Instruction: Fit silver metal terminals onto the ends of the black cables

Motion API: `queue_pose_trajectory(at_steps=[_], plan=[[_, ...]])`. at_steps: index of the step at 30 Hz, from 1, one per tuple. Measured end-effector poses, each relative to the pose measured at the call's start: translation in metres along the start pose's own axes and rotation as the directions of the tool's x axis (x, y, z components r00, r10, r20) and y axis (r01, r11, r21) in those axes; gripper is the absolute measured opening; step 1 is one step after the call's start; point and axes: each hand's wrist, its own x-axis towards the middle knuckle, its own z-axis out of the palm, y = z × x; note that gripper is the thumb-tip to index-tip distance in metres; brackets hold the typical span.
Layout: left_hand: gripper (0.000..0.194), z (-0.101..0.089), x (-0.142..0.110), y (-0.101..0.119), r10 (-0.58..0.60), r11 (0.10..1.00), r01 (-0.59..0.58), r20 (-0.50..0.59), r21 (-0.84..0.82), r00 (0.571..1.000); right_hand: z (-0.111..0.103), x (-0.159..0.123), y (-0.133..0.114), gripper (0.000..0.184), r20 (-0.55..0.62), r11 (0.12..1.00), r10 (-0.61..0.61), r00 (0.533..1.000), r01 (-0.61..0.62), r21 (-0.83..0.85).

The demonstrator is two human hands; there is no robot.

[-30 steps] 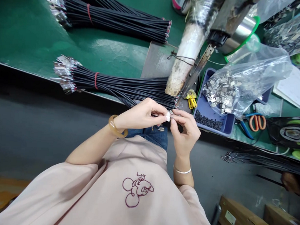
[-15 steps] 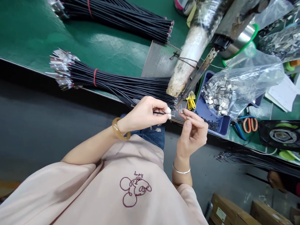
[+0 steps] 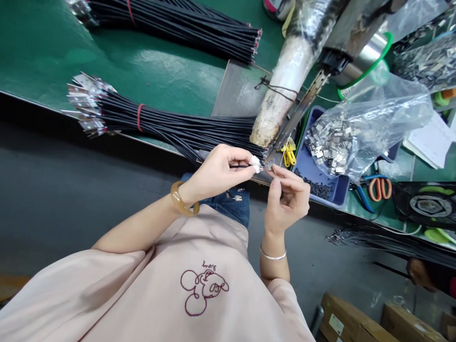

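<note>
At the table's front edge my left hand [image 3: 224, 168], white covering on its fingertips, pinches the end of a black cable [image 3: 239, 166]. My right hand [image 3: 289, 196] faces it, thumb and fingers closed on a small metal connector [image 3: 269, 165]. The connector sits close to the cable's end; whether they touch I cannot tell. Just behind my hands lies a cable bundle [image 3: 177, 121] tied with a red band, metal plugs at its left end. Above its right end hangs a white wrapped tube [image 3: 271, 102], beside a thin metal bracket [image 3: 300, 108].
A second cable bundle [image 3: 189, 25] lies farther back. On the right, a blue tray [image 3: 340, 193] holds small black pieces and a plastic bag of metal connectors [image 3: 333, 145]. Nearby are yellow snips [image 3: 288, 153], orange-handled pliers [image 3: 378, 188], a wire spool [image 3: 363, 61] and a small fan [image 3: 430, 205].
My right hand has shifted slightly left and up, bringing the connector nearer the cable's end. My left hand has barely moved and still pinches the cable.
</note>
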Motion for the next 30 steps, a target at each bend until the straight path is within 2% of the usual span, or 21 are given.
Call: queue_pose_trajectory(at_steps=[2, 7, 10, 21, 30], plan=[[0.014, 0.001, 0.001, 0.001, -0.006, 1.000, 0.007, -0.023, 0.004, 1.000, 0.001, 0.001, 0.001, 0.011, 0.014, 1.000, 0.004, 1.000, -0.004, 0.010], [0.016, 0.004, 0.001, 0.001, 0.020, 1.000, -0.018, -0.067, 0.025, 0.998, 0.002, 0.005, 0.003, 0.017, 0.067, 0.960, -0.202, 0.977, 0.211, -0.182], [0.016, 0.005, 0.001, -0.001, 0.035, 0.998, -0.030, -0.094, 0.054, 0.995, 0.001, 0.006, 0.003, 0.022, 0.084, 0.927, -0.271, 0.959, 0.283, -0.246], [0.012, 0.010, 0.002, 0.009, 0.035, 0.999, -0.034, -0.179, 0.009, 0.983, 0.002, 0.014, -0.006, 0.022, 0.101, 0.874, -0.342, 0.934, 0.355, -0.331], [0.013, 0.008, -0.002, 0.003, 0.001, 0.998, 0.009, -0.149, 0.070, 0.989, 0.000, 0.011, -0.004, 0.023, 0.152, 0.829, -0.400, 0.904, 0.427, -0.362]])
